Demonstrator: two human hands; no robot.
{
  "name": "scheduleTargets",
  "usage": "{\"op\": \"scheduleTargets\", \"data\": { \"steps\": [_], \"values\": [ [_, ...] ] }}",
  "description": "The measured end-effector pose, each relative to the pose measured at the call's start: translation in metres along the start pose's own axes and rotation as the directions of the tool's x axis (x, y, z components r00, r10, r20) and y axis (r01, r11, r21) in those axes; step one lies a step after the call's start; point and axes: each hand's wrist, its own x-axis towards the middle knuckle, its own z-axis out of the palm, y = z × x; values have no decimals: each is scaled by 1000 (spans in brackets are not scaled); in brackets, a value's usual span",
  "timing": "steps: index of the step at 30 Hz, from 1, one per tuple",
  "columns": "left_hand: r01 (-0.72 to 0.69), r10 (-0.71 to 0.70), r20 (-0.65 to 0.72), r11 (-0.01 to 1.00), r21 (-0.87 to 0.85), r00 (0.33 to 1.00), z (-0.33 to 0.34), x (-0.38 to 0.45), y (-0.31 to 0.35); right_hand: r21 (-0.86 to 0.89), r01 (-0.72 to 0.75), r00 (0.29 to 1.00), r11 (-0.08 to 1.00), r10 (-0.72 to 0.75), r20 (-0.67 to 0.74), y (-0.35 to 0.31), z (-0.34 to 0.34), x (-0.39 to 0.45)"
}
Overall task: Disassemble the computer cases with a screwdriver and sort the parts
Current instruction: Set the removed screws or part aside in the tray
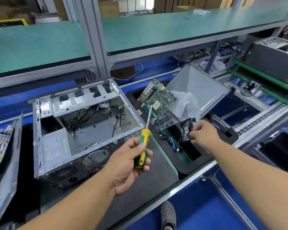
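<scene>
- Beyond both hands, a teal-topped shelf [48,42] on grey aluminium posts spans the workstation.
- Left of the left hand, an opened computer case [83,130] lies on its side on the dark mat, cables loose inside, its perforated rear panel facing the person.
- Beyond the right hand, a grey side panel [201,92] leans in a black tray [186,168], with crumpled plastic film [186,103] just before it.
- Between the hands and farther off, a green motherboard [156,97] stands tilted in the same tray, a small metal bracket [165,121] against its near edge.
- The left hand [131,163] is curled round the yellow-and-green handle of a screwdriver [144,143], shaft pointing up and away toward the motherboard.
- The right hand [204,135] pinches a small black fan [188,130] over the tray, its wires trailing down.
</scene>
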Motion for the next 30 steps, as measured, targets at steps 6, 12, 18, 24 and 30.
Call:
{"op": "scheduleTargets", "data": {
  "steps": [6,12,18,24,30],
  "values": [
    [17,-17,-21,1000,23,1000,1,3,-3,-321,176,971,931,-110,213,43,37,-16],
    [31,-30,-34,999,37,999,-1,4,-7,-492,191,966,849,-72,250,65,49,-12],
    [11,-9,-80,1000,28,997,-13,-4,4,-580,205,972,788,-97,212,44,49,-25],
    [-1,3,-53,999,33,999,-26,-22,16,213,399,917,892,-391,-78,-74,69,-89],
    [-105,111,-80,992,70,991,-56,-53,39,390,390,740,834,-536,406,-193,103,-150]
  ]
}}
